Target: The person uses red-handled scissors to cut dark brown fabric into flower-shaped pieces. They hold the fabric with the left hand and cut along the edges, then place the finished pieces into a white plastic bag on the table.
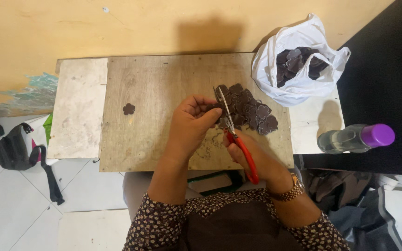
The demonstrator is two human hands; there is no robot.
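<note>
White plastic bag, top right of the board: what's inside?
The white plastic bag gapes open, showing dark purple flower-shaped cutouts heaped inside, like the pile on the wooden board. How deep the heap goes is hidden by the bag's walls.

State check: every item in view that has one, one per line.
Scissors: blades open, in right hand.
Left hand: pinching a dark piece at the blades.
Bag: open, holding dark pieces.
Bottle: capped, lying on its side.
Lone flower piece: flat on board.
</note>
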